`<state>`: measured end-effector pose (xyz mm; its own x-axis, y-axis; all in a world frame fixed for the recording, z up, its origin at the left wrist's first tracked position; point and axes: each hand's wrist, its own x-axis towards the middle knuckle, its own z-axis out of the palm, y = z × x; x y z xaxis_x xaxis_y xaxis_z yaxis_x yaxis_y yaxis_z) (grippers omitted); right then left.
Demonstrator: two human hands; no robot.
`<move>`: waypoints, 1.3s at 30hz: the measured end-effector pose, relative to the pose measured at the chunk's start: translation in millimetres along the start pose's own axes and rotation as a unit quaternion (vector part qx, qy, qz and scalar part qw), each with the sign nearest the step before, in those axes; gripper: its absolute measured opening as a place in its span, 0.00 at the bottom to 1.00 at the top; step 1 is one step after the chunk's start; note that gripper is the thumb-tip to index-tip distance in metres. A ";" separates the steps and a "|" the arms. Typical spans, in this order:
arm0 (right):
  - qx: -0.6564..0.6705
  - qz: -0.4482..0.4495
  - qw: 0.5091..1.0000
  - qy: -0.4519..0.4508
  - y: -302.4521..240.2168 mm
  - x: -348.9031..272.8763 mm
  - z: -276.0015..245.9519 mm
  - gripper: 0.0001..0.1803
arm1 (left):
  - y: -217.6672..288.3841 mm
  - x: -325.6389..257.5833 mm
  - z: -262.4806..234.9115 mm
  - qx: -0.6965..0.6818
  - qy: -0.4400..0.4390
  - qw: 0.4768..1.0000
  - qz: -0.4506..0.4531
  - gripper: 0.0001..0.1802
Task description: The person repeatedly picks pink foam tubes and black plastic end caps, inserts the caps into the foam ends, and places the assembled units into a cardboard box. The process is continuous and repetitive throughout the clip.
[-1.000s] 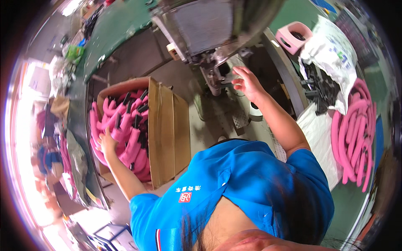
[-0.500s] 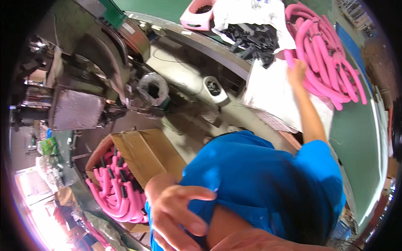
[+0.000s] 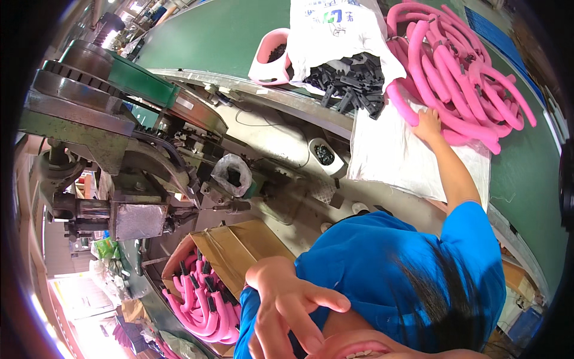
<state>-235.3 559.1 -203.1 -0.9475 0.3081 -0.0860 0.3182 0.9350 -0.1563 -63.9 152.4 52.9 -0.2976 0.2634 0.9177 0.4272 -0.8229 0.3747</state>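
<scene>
My right hand [image 3: 428,125] reaches out at the right, its fingers closed around a pink foam tube [image 3: 402,105] at the near edge of a pile. The heap of curved pink tubes [image 3: 448,66] lies on the green table. Under my right hand is a white sheet or sack [image 3: 382,149] hanging over the table edge. Just left of the pile, small black plastic pieces [image 3: 353,84] spill from a white printed bag [image 3: 335,24]. My left hand [image 3: 287,305] is raised in front of my blue shirt, fingers apart and holding nothing.
A cardboard box [image 3: 239,245] on the lower left holds pink tubes with black ends [image 3: 206,299]. A heavy metal machine [image 3: 119,149] stands at the left, beside a plastic-lined container [image 3: 233,175]. A pink holder [image 3: 269,60] and a white bin [image 3: 326,157] contain dark pieces.
The view has shifted, so the table, machine and box appear lower. My right hand stays at the tube by the pile's near edge. My left hand remains raised with its fingers apart.
</scene>
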 end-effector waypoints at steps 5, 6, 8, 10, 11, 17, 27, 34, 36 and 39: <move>0.164 -0.012 0.984 0.062 -13.8 -36.6 2.3 0.29 | -11.6 10.8 2.2 0.020 0.013 0.999 0.024 0.08; 0.157 0.008 0.985 0.070 -15.4 -46.5 2.5 0.30 | -16.7 11.9 2.9 0.019 0.018 0.999 0.034 0.08; 0.140 0.040 0.986 0.083 -32.5 -69.0 -12.3 0.32 | -26.0 4.7 3.3 0.030 0.064 0.997 0.042 0.09; 0.184 -0.014 0.980 0.073 -62.6 -99.0 -37.6 0.31 | -30.0 -8.2 -0.6 0.056 0.136 0.989 -0.033 0.15; 0.225 -0.068 0.970 0.070 -78.5 -110.5 -42.7 0.29 | -32.2 -17.7 -7.0 0.080 0.175 0.976 -0.097 0.20; 0.313 -0.387 0.844 -0.201 -157.5 -166.6 -43.6 0.15 | -125.0 -61.5 -82.6 0.257 0.347 0.779 -0.454 0.34; 0.074 -0.110 0.991 0.018 -146.8 67.9 28.7 0.18 | 27.2 -24.5 -60.7 0.438 0.308 0.686 -0.492 0.23; 0.146 -0.203 0.968 -0.001 -163.2 66.9 -16.9 0.18 | 12.8 -64.4 -33.1 0.570 0.251 0.556 -0.551 0.19; 0.524 -0.315 0.784 -0.102 -184.9 26.1 -43.9 0.09 | 9.4 -70.8 -30.2 0.583 0.231 0.553 -0.548 0.20; 0.681 -0.227 0.620 -0.316 -220.2 -76.3 -110.2 0.05 | 7.0 -84.0 -27.9 0.599 0.262 0.538 -0.532 0.21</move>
<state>-236.6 349.0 -53.7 -0.8847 -0.4652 -0.0302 0.1632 -0.2483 -0.9548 -59.7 110.5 -25.3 -0.9836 -0.1724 0.0534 -0.0730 0.6506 0.7559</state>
